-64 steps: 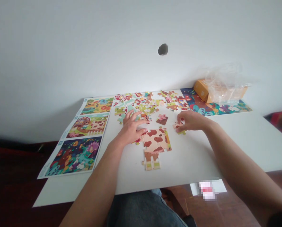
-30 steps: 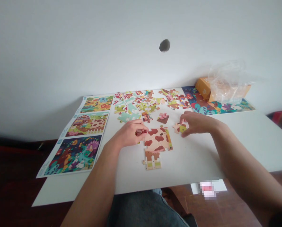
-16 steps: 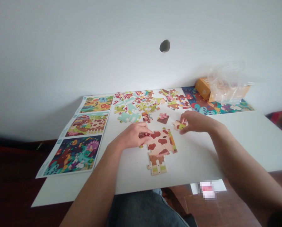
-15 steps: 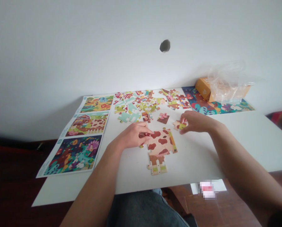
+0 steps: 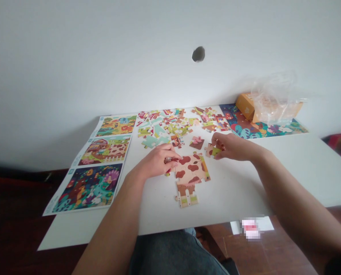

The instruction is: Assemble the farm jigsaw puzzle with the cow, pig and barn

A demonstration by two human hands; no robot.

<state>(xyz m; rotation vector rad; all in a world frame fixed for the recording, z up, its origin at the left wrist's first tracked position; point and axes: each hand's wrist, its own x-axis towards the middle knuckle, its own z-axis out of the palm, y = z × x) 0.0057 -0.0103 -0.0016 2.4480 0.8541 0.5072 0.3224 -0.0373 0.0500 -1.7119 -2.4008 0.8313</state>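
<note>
A partly joined jigsaw puzzle (image 5: 189,173) with brown cow patches lies on the white table, a narrower fence part toward me. My left hand (image 5: 161,160) pinches at its upper left edge, closed on a puzzle piece (image 5: 168,160) with dark red on it; the fingers cover most of that piece, and I cannot tell whether it is joined. Right of the puzzle's top, my right hand (image 5: 224,147) is closed on another puzzle piece (image 5: 209,150), cream, brown and green, low over the table. A piece with a pink pig (image 5: 197,141) lies between the hands.
Many loose puzzle pieces (image 5: 177,128) spread along the back. At left lies a sheet with three pictures (image 5: 102,164). A dark finished-looking puzzle (image 5: 245,130) lies back right, with an orange box (image 5: 245,106) and a clear plastic bag (image 5: 276,103) on it. A wall stands behind.
The joined puzzle has shifted slightly left and away from me together with my left hand. My right hand has carried its piece a little left, closer to the puzzle.
</note>
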